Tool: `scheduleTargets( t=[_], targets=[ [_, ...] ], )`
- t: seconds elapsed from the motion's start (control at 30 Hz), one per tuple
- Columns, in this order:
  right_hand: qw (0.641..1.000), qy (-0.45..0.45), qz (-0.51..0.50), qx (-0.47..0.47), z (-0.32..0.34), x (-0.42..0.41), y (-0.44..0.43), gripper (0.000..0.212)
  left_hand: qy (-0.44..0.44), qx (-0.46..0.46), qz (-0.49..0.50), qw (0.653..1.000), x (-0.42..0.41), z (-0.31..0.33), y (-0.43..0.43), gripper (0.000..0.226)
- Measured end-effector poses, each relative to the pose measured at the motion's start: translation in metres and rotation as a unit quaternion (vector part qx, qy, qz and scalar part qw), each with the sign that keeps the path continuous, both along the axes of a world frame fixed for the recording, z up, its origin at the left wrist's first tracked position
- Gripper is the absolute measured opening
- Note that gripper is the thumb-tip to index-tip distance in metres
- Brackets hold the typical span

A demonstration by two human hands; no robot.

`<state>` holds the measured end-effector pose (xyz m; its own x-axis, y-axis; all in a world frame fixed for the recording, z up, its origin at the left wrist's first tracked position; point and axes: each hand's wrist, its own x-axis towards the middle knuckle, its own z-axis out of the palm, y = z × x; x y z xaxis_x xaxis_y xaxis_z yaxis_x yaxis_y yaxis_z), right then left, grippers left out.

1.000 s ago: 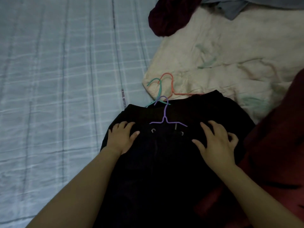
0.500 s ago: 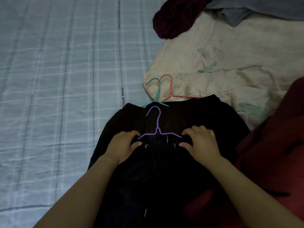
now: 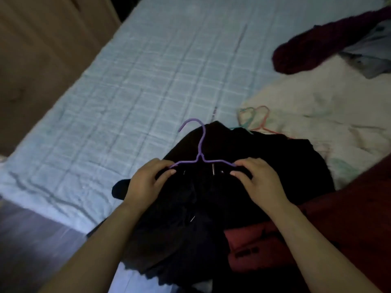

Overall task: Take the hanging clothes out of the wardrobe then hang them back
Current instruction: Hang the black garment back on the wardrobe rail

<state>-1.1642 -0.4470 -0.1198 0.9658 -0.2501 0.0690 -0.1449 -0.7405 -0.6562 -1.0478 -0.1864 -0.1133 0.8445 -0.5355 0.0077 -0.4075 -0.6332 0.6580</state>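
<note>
Black garment: centre frame, lying on bed. Purple hanger: at its top edge, hook pointing up-frame. Left hand, right hand: each pinches one hanger end with cloth. Handling advice: lift both ends level so the fabric stays seated.
</note>
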Motion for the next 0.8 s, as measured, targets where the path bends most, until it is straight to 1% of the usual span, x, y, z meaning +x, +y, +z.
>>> scheduleTargets(
  t=[0.1,0.17,0.23,0.33,0.43,0.57,0.67,0.8],
  targets=[
    [0.995,-0.057,0.082,0.015,0.035,0.017,0.037,0.026,-0.043,0.002,0.074,0.996,-0.023,0.05,0.054,0.036],
    [0.984,-0.084,0.157,0.028,0.054,0.03,0.077,0.029,-0.061,0.021,0.132,0.989,-0.044,0.078,0.101,0.039],
    [0.969,-0.097,0.225,0.041,0.068,0.042,0.122,0.029,-0.076,0.039,0.194,0.977,-0.067,0.099,0.148,0.038],
    [0.944,-0.11,0.309,0.047,0.084,0.054,0.191,0.03,-0.107,0.046,0.302,0.946,-0.104,0.119,0.213,0.031],
    [0.912,-0.138,0.382,0.054,0.096,0.059,0.262,0.034,-0.145,0.058,0.386,0.909,-0.14,0.128,0.275,0.038],
    [0.878,-0.177,0.442,0.058,0.102,0.062,0.356,0.036,-0.174,0.061,0.456,0.871,-0.174,0.128,0.356,0.039],
    [0.863,-0.204,0.458,0.056,0.109,0.069,0.42,0.035,-0.18,0.04,0.485,0.855,-0.183,0.128,0.41,0.038],
    [0.845,-0.233,0.478,0.062,0.126,0.083,0.532,0.034,-0.186,0.027,0.521,0.833,-0.186,0.138,0.506,0.037]
  ],
)
